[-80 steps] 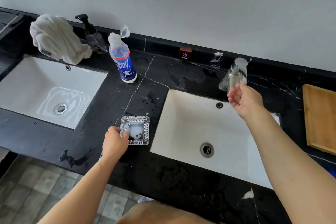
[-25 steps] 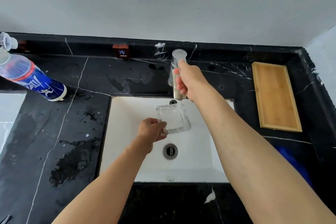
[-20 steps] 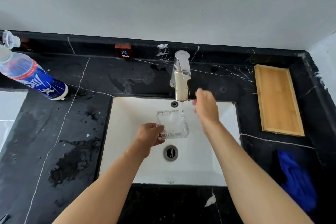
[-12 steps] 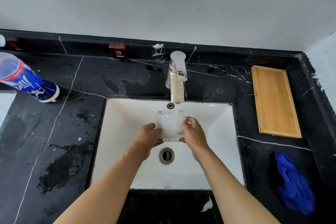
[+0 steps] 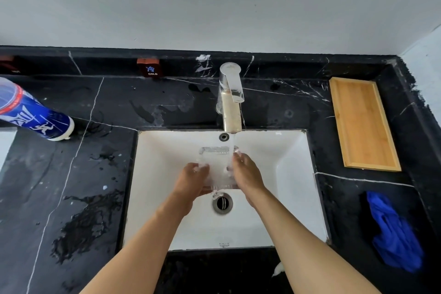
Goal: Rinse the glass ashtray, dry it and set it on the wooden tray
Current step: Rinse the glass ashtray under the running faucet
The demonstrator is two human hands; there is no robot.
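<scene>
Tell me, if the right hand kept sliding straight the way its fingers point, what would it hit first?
Probably the water stream at its fingertips, then the faucet behind the sink. The right hand already grips the glass ashtray; depth is hard to judge.

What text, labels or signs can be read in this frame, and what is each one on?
"COLD", under a blue Chinese character that reads "冷": on the small dark tag on the backsplash left of the faucet.
White brush-style characters on the blue bottle: cropped and tilted, not readable.
Another small tag at far left: too dark to read.
</scene>
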